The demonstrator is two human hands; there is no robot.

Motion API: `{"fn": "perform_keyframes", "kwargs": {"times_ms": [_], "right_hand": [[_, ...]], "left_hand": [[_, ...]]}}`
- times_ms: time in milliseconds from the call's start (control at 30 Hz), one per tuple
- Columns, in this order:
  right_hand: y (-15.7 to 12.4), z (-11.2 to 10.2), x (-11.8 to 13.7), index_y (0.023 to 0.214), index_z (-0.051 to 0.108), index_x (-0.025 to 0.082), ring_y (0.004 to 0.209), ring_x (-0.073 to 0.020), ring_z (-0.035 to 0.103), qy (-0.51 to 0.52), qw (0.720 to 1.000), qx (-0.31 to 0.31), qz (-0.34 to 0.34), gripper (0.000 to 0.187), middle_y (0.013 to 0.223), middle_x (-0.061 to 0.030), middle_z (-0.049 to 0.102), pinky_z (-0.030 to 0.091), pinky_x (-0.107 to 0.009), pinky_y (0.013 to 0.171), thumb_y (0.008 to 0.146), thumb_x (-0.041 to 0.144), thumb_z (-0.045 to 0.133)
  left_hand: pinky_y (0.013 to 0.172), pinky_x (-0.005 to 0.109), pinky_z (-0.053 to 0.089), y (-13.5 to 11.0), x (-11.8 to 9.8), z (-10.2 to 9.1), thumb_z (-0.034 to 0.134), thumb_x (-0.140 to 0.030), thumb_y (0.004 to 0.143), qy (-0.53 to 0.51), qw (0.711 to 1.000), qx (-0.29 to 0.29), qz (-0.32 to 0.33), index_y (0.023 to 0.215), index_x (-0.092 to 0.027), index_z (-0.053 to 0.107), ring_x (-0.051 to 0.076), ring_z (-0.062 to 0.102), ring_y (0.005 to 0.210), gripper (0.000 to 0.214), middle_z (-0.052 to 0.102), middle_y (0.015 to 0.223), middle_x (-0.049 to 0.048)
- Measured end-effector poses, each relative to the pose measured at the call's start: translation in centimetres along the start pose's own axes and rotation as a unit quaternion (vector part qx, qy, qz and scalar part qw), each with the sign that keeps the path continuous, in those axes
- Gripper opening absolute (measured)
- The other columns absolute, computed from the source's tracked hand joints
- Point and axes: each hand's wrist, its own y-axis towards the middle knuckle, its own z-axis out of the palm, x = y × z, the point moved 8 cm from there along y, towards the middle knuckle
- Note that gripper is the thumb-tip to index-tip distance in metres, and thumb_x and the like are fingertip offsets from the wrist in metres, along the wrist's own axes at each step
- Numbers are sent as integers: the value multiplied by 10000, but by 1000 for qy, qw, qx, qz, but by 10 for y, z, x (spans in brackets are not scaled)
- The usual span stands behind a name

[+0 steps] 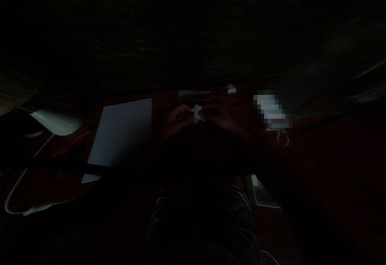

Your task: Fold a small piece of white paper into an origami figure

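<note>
The picture is very dark. A small folded white paper shape with pointed corners is held up between my two hands. My left hand is closed on its left side, the fingers curled and pinching the edge. From the other side my right hand grips it, though its fingers show only faintly. Just beyond the hands lies a flat greyish rectangular item, its kind not clear. Another small folded white paper piece stands farther back, to the right of that item.
A large pale sheet lies on the dark red surface at left. Beyond it is a white, lamp-like object with a cord. At right sits a blurred-out bright item with a white loop. A light-edged flat rectangle lies near my right arm.
</note>
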Motion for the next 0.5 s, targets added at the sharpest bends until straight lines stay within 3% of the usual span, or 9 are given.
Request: {"fn": "perform_keyframes", "kwargs": {"times_ms": [133, 300, 500], "right_hand": [[-1, 0, 3, 824, 781, 206, 836, -199, 670, 27, 1000, -1, 0, 443, 867, -35, 753, 531, -332, 788, 818, 638, 881], [-2, -1, -4, 770, 772, 208, 760, -182, 643, 25, 999, -11, 46, 348, 797, -20, 732, 486, -313, 708, 790, 537, 886], [-3, 0, 0, 834, 804, 212, 794, -184, 679, 43, 999, 9, 31, 264, 850, -18, 777, 522, -315, 747, 793, 459, 887]], "left_hand": [[945, 371, 596, -3, 8, 6, 988, -491, 709, 32, 999, 18, -32, 1001, -196, 758, 254, 769, 1031, 474, 828, 1083, 69], [855, 335, 594, -3, 10, -2, 957, -465, 730, 48, 998, -21, -38, 900, -188, 784, 224, 763, 924, 368, 829, 972, 57], [732, 287, 558, -3, 10, -8, 944, -443, 744, 42, 997, -36, -48, 794, -190, 742, 179, 720, 791, 327, 792, 835, 35]]}}
